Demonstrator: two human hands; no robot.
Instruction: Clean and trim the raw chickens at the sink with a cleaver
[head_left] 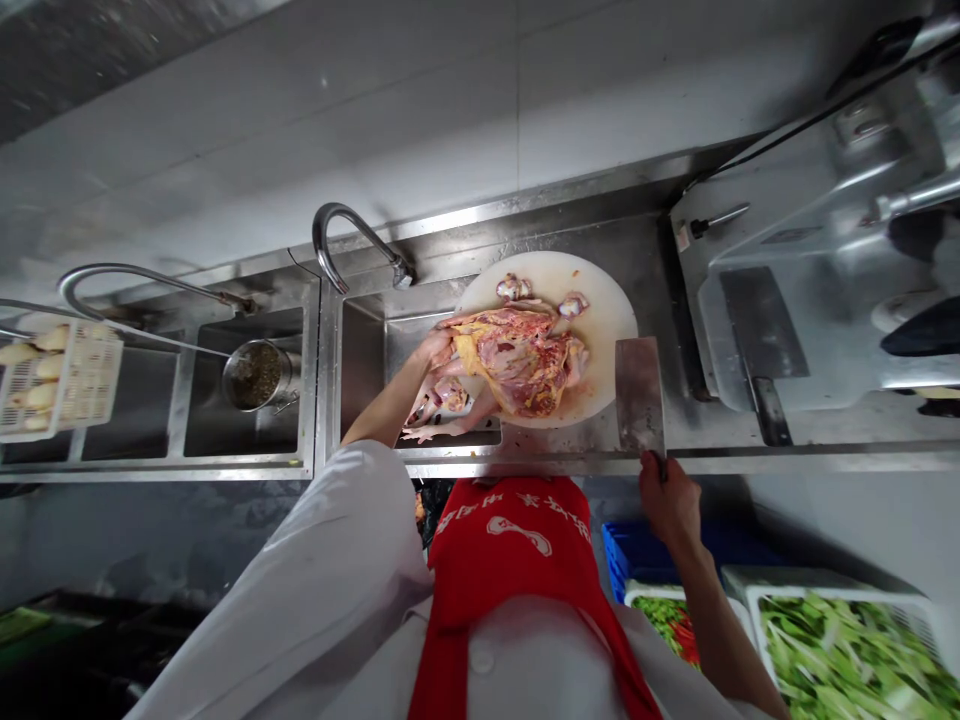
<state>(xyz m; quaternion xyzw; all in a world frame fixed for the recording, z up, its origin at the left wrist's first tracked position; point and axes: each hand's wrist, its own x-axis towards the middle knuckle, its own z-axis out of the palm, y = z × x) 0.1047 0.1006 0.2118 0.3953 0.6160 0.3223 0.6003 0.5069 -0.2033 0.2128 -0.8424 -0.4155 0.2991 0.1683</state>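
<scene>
**Bird carcass [517, 350] lies crosswise, left hand [436, 348] nearer**

The carcass sits on the round white cutting board [619, 315] on the steel desk [641, 240], its long axis running roughly left to right. The left hand grips its left end near the sink [361, 360]. The right hand [671, 500] stands apart, clenched around the handle of a cleaver [640, 390], whose blade points away from the person beside the board's right rim, to the right of the carcass.
</scene>
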